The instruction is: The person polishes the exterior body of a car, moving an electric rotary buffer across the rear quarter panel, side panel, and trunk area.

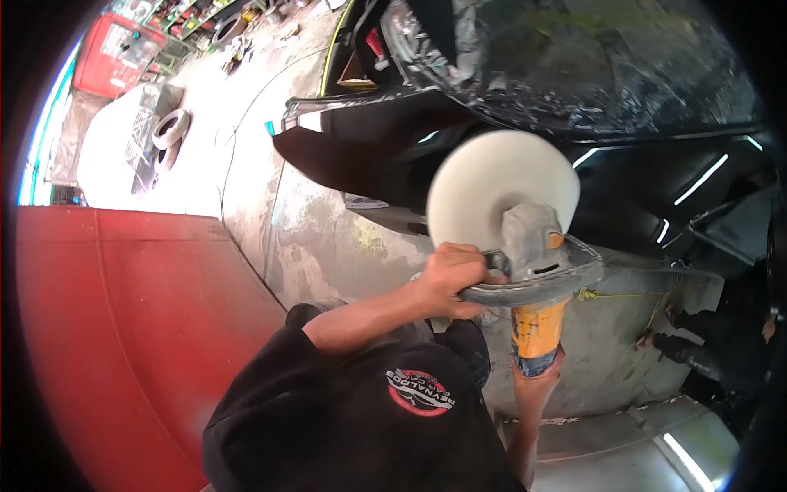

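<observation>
1. The polisher is held in front of the wearer's torso, within reach of both arms. Its head, handle and body form 1 unit, with the pad at the far end.

2. Left hand: fingers closed around the near left side of the loop handle; grip narrow, back of the hand uppermost.

3. Right hand: wrapped around the lower end of the orange body, below the handle. The tool hides part of this hand, so I cannot tell how every finger sits.

4. The round white pad overlaps the black panel from my view. Its surface is blurred around the grey head. The working face is turned away; I cannot tell whether it touches the panel.

5. Plastic sheet covers the area above the panel. Light streaks reflect on the glossy black surface to the right of the pad.

6. The wearer has a black shirt with 1 round logo. A red panel stands to the left; beyond it lie a tyre and a dark cable on the floor. A yellow cord runs to the right, near another person in dark clothing.
</observation>
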`<state>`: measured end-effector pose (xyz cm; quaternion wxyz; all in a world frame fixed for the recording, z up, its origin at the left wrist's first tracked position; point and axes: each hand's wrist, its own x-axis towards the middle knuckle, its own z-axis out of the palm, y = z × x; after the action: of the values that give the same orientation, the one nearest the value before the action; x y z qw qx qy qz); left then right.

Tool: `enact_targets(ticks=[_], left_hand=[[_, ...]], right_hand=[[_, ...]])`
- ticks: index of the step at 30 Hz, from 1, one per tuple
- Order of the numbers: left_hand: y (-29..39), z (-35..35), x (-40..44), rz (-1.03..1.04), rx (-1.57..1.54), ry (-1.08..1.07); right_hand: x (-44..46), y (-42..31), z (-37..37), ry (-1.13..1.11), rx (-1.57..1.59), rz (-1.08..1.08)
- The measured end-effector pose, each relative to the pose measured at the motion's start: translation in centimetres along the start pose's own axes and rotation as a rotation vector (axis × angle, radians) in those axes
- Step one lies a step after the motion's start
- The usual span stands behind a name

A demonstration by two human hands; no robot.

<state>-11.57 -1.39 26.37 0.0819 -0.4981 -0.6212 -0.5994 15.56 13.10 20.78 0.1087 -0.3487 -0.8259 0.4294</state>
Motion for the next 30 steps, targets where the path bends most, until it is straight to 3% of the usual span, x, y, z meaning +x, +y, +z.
enact_targets(ticks=[4,6,8,10,12,14,18,24,27,30], left_hand=[[1.1,-6.9,-2.0,-0.111,0.115,0.127],[1.7,-10.6,-3.8,-0.268,0.206,0.255],[0.7,-13.8,-7.2,-0.216,0.435,0.503],[0.3,-18.4,-10.0,-0.287,0.600,0.553],[-1.6,-23.1,-13.4,-0.427,0.551,0.731],[-0.8,-26.7,-11.8,-0.482,0.222,0.780],[0.7,-28.8,-8.5,-0.486,0.176,0.879],[1.0,-23.2,-7.9,-0.489,0.275,0.802],[1.9,-18.6,-6.7,-0.524,0.500,0.488],[2.3,-11.3,-3.1,-0.240,0.447,0.298]], right_hand=[[0.5,-7.9,1.5,-0.091,-0.063,-0.054],[1.0,-11.4,3.1,-0.123,-0.100,-0.103],[1.6,-14.5,5.2,-0.235,-0.125,-0.117],[2.6,-18.1,7.6,-0.363,-0.124,-0.083],[3.7,-20.7,10.5,-0.470,-0.244,-0.112],[4.6,-22.4,13.7,-0.511,-0.208,-0.214],[5.7,-26.0,15.9,-0.577,-0.218,-0.242],[4.8,-21.0,12.1,-0.463,-0.156,-0.215],[3.2,-16.1,8.1,-0.331,-0.084,-0.143],[1.7,-9.1,5.2,-0.188,-0.007,-0.103]])
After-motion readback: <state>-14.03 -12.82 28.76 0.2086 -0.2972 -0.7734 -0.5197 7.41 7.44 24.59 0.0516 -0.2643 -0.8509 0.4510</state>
